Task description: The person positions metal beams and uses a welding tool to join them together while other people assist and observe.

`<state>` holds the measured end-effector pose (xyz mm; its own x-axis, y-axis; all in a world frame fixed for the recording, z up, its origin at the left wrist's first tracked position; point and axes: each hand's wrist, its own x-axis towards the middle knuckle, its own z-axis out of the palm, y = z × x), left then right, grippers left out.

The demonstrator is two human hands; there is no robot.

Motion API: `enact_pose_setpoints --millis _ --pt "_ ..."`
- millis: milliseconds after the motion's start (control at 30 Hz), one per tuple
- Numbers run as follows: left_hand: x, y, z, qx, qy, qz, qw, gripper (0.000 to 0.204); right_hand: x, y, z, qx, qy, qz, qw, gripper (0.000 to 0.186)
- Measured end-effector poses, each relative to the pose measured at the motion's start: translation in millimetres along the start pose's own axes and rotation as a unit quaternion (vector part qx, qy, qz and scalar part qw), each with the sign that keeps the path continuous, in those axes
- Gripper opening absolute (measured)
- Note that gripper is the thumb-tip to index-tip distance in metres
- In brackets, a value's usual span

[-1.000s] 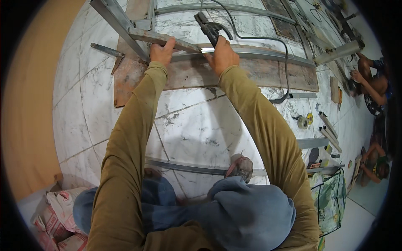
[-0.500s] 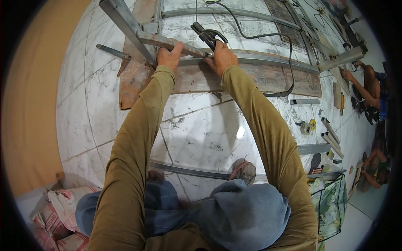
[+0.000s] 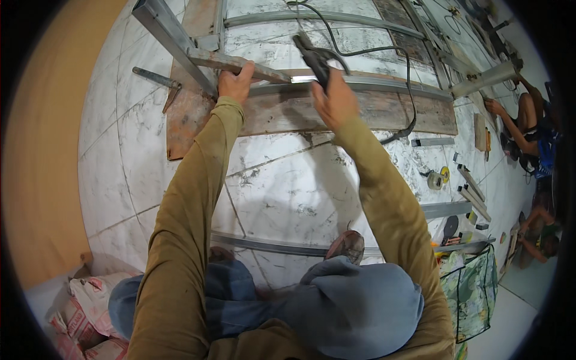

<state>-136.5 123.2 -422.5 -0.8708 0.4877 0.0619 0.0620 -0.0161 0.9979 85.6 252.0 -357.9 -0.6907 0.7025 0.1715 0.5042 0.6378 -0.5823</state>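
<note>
Our left hand point(image 3: 234, 84) grips steel bar point(image 3: 219, 60) | axis roughly 9-to-3 | 10 o'clock from our right hand point(image 3: 337, 102), clasping electrode holder point(image 3: 312, 58)

Black handheld tool point(image 3: 315, 59) with curved lever is gripped in the right hand point(image 3: 336, 103), slightly blurred, its nose slanting up and left beyond the fingers. Scuffed grey metal bar point(image 3: 210, 59) lies aslant in the left hand point(image 3: 236, 84), extending on both sides.
</note>
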Motion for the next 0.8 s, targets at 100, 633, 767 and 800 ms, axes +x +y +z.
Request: enact_pose_setpoints --millis 100,633,767,800 --pt "13 -9 -5 0.0 0.003 0.03 1.0 0.042 -66 12 -61 0.036 0.044 -0.096 0.994 0.04" --pt "15 -22 -5 0.026 0.008 0.005 1.0 0.047 -196 12 -141 -0.045 -0.055 0.015 0.997 0.035" --pt "2 -5 10 0.035 0.019 0.016 0.999 0.045 -199 17 -147 -0.048 -0.055 0.011 0.997 0.035" --pt "2 -4 9 0.041 0.025 0.02 0.999 0.044 -199 16 -148 -0.044 -0.058 0.013 0.997 0.035"
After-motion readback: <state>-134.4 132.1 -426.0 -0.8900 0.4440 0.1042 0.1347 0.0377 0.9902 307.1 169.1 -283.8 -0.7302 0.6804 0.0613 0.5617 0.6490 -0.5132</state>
